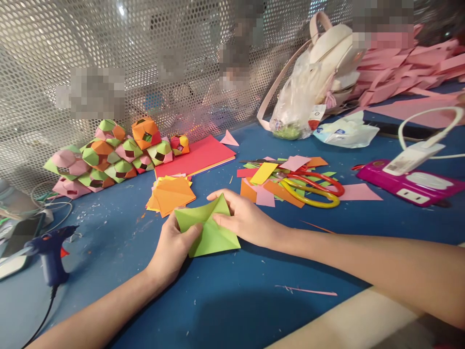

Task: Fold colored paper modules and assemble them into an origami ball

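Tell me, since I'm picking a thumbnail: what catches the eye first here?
At the centre, the left hand and right hand press a half-folded lime-green paper square onto the blue table. Behind it to the left, folded multicoloured paper cubes are heaped against the perforated metal wall. Right of centre lie red-and-yellow-handled scissors on paper scraps.

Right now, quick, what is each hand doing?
Left hand: closed, pinching the green folded paper at its left edge.
Right hand: fingers pressing down on the same paper, not gripping it.
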`<state>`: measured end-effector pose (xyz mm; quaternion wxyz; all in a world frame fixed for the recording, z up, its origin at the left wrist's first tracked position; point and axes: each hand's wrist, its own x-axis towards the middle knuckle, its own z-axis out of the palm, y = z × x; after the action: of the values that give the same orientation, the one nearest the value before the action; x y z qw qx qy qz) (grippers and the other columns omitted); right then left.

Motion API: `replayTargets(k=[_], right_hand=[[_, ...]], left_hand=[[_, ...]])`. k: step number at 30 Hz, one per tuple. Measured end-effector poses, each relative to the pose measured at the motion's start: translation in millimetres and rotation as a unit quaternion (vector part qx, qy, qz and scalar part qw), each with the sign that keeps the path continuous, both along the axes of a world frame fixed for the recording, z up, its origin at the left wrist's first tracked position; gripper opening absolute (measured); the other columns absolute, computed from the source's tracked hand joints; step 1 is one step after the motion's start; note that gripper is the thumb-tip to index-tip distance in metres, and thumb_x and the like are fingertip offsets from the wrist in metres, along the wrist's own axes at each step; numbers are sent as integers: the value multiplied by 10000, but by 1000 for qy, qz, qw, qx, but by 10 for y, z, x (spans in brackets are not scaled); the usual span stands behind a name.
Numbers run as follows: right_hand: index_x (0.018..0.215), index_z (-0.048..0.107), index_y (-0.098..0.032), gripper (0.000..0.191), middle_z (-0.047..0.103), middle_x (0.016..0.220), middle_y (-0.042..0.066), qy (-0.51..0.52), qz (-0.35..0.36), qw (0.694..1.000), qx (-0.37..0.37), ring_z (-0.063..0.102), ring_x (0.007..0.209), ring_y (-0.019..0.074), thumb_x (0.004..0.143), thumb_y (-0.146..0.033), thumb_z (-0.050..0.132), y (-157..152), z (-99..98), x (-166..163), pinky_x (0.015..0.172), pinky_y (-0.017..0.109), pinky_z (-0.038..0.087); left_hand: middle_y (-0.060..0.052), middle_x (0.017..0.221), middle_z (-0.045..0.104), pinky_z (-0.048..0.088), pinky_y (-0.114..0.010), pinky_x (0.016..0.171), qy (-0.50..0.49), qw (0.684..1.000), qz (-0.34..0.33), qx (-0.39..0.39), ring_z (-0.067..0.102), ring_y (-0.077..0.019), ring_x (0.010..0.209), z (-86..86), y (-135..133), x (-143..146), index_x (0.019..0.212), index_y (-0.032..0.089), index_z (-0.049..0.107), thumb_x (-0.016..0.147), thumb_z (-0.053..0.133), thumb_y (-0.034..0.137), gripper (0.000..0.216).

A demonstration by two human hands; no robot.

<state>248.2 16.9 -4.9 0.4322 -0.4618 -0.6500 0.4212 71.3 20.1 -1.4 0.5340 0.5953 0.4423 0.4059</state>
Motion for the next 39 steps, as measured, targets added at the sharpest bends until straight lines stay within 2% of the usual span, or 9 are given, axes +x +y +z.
replayTargets(k=[3,6,11,15,17,24,33,36,39], right_hand=[[1065,482,-200,319,533,732,-26,-64,-7,998,-5,505,640,122,750,-164,512,76,-11,62,543,228,393],[1078,505,-195,356,556,706,-24,-130,-2,992,-9,508,599,123,726,-147,527,147,-31,109,515,229,375],[1012,532,-170,306,651,853,23,-90,39,995,21,583,726,142,709,-130,545,187,-40,134,596,233,420],[1024,535,-175,331,663,865,13,-97,65,993,11,595,727,141,700,-109,546,155,-36,127,588,226,420],[1033,542,-187,344,660,881,10,-121,69,990,25,599,741,144,701,-98,542,127,-36,123,585,224,417],[1097,537,-190,396,636,903,34,-229,105,958,140,584,834,170,739,-25,500,48,-13,123,707,283,444],[1113,532,-164,371,647,906,57,-307,134,917,217,561,879,190,778,-11,492,39,-6,132,775,313,438],[1086,541,-141,348,629,861,65,-351,146,885,268,541,824,191,766,-14,496,35,-22,143,752,311,420],[1067,548,-104,310,585,783,72,-408,148,838,331,500,746,193,783,-24,453,15,-24,140,713,315,392]], left_hand=[[4,885,600,454,-227,716,-5,998,38,53,570,-129,824,-5,73,-19,952,192,510,739,616,225,240],[8,863,611,445,-213,685,69,991,65,100,563,-118,770,-9,147,-47,983,197,534,726,607,216,267],[21,719,614,410,-219,587,266,953,17,143,523,-118,621,1,194,-72,822,177,615,706,533,179,142],[14,707,602,404,-241,596,347,918,-9,189,526,-140,649,4,186,-68,791,182,616,684,515,162,148],[3,748,614,414,-256,627,352,914,-17,201,540,-157,698,1,182,-74,823,188,619,681,511,151,183],[-11,854,654,451,-278,747,253,946,-85,186,594,-167,805,17,164,-89,860,201,612,666,476,60,275],[-3,821,670,455,-266,724,274,934,-100,206,608,-157,775,47,167,-102,842,205,618,667,513,29,269],[-13,836,676,446,-287,742,302,921,-101,226,609,-174,800,51,177,-124,837,204,613,667,528,34,255],[-16,836,669,432,-316,763,349,889,-109,275,586,-187,805,68,184,-139,805,212,613,655,526,34,248]])
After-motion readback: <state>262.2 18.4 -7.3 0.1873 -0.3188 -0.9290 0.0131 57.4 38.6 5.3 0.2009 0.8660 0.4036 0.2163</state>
